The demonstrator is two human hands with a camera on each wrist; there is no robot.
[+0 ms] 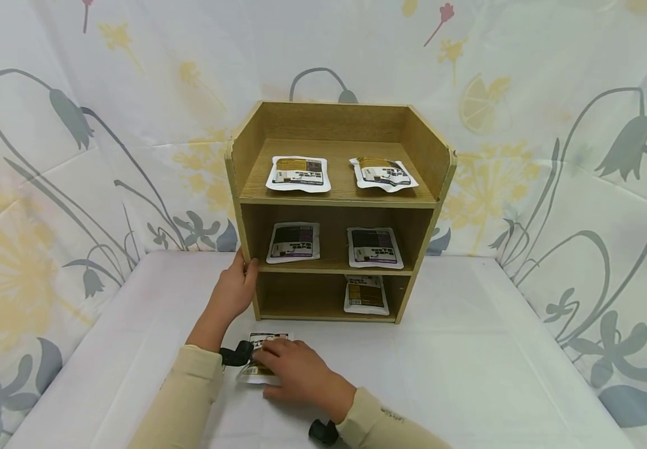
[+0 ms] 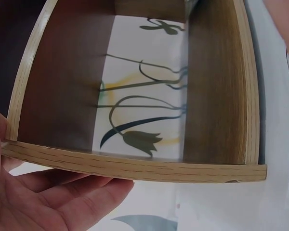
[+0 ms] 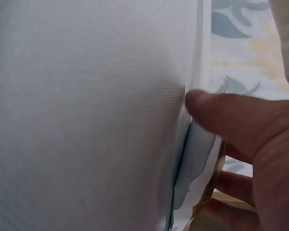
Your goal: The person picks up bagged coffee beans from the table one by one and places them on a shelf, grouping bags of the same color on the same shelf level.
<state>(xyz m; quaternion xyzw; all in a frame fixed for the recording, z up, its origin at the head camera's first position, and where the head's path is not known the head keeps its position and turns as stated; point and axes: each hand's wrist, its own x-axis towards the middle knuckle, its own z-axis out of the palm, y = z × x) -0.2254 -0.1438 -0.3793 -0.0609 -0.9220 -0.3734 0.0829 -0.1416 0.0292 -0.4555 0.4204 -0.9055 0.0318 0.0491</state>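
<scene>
A small wooden shelf unit (image 1: 329,202) with three levels stands on the white-covered table. My left hand (image 1: 236,287) grips its left side panel, thumb by the front edge; in the left wrist view the fingers (image 2: 94,202) lie along the panel's outer face. In front of the unit a flat white-edged pouch (image 1: 258,374) with a brown and black print lies on the cloth. My right hand (image 1: 301,374) is over it and covers part of it. The right wrist view shows the pouch's edge (image 3: 195,168) between thumb and fingers.
Two pouches lie on the top level, a left one (image 1: 299,174) and a right one (image 1: 384,174). The middle level holds two dark-printed pouches (image 1: 294,243). One brown pouch (image 1: 365,296) lies at the lower level's right. Behind hangs a flower-patterned cloth (image 1: 155,112).
</scene>
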